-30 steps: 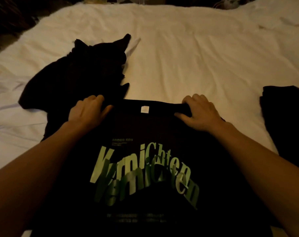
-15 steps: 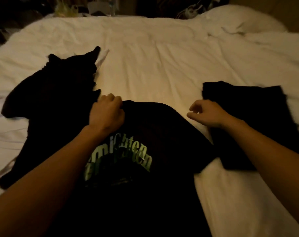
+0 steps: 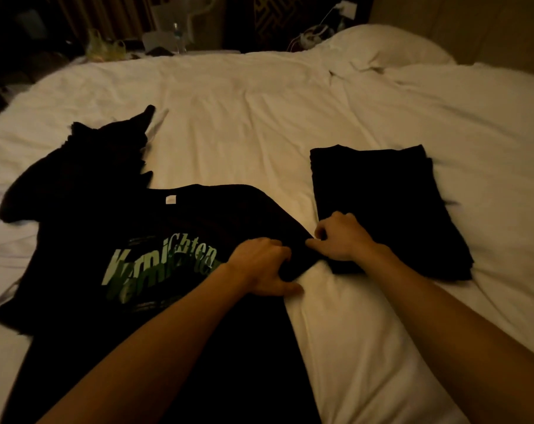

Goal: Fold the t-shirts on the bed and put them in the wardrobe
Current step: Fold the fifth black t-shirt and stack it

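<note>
A printed t-shirt spread on the bed
Its sleeve, centre frame, is gripped by the left hand and right hand.

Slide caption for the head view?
On the bed, left hand grips printed t-shirt sleeve, right hand beside it; folded shirt right, crumpled shirt left.

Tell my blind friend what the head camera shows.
The left hand and right hand grip one sleeve of a black t-shirt with green lettering, spread on a white bed. A folded black t-shirt lies to its right, a crumpled black garment to its left.
</note>
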### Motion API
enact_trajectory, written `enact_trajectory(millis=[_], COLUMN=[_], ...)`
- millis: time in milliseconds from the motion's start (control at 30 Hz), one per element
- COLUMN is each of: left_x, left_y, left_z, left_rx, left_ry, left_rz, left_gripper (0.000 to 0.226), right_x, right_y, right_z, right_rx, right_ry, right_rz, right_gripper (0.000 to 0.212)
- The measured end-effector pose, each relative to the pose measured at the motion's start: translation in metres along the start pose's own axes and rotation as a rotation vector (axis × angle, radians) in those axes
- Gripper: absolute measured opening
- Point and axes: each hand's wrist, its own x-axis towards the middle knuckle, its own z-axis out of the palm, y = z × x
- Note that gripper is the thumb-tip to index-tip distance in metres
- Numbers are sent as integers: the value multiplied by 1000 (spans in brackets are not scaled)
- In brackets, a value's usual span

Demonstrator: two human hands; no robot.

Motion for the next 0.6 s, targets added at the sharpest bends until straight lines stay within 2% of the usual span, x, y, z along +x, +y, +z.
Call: enact_trajectory(millis=[100, 233, 333, 433, 500, 600], left_x=[1, 2, 5, 13, 25, 47], left_y=[3, 6, 6, 12, 18, 28], left_z=[2, -3, -12, -20, -26, -31], left_rx=[21, -15, -91, -246, -362, -490], left_ry=[-20, 14, 193, 387, 477, 561], left_rz=[-49, -77, -108, -147, -174, -188], left_gripper=[61, 41, 27, 25, 26, 27], right_x=[3, 3, 1, 10, 19, 34], right_y=[-3, -2, 2, 14, 22, 32], right_z=[6, -6, -25, -40, -47, -59], right_rx=[-27, 234, 520, 700, 827, 873], right_ry=[-23, -26, 71, 186, 204, 266], right_rz=[51, 26, 69, 138, 173, 220], right_gripper=[33, 29, 22, 24, 26, 15])
